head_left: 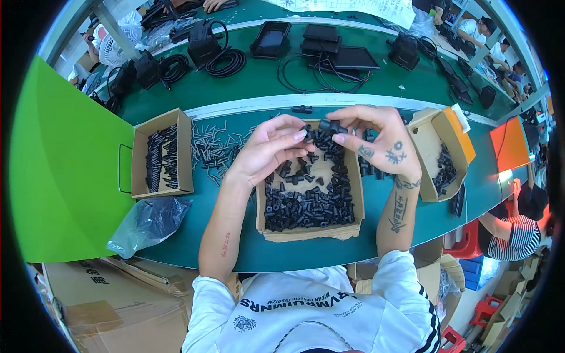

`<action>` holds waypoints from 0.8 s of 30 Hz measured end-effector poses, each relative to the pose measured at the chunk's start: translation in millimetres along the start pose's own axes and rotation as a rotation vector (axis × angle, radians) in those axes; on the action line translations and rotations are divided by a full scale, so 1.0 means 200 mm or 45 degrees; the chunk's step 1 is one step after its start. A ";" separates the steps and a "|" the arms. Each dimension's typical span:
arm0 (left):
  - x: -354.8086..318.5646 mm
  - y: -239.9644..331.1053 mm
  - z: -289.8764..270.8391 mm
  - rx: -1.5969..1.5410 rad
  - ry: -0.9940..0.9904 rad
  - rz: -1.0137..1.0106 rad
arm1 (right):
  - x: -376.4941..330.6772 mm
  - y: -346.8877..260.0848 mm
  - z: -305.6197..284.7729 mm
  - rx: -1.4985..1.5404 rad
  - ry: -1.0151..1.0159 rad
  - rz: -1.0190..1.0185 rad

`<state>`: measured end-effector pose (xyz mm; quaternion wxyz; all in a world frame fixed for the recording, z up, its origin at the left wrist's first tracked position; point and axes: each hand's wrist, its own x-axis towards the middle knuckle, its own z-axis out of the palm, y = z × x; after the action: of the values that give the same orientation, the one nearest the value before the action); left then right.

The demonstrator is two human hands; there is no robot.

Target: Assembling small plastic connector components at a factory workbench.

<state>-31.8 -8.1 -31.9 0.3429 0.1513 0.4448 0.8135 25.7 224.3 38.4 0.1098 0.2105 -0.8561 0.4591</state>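
My right hand (pixel 382 141) pinches a black T-shaped plastic fitting (pixel 332 127) between thumb and fingers. Close by, my left hand (pixel 272 148) has its thumb and forefinger closed on a small black plastic part (pixel 307 133); its exact shape is partly hidden by the fingers. A small gap lies between the two pieces. Both hands are raised over the far end of a cardboard box (pixel 310 235), which holds many similar black fittings (pixel 312 209). Another black fitting (pixel 302 109) lies on the green table just beyond the box.
To the left stand a box of black screw-like rods (pixel 162 159) and scattered silver screws (pixel 215 147). A plastic bag (pixel 150 223) lies at the front edge. On the right is a box of small black parts (pixel 444 167). Cabled black devices (pixel 206 47) sit on the far bench.
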 end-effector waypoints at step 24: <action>-0.04 0.06 0.05 0.373 0.108 0.349 | 0.04 -0.02 0.09 -0.037 -0.045 -0.005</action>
<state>-26.4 -11.5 -15.6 0.1844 0.2243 0.5476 0.7848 20.4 205.9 34.5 0.0988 0.2186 -0.8640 0.4426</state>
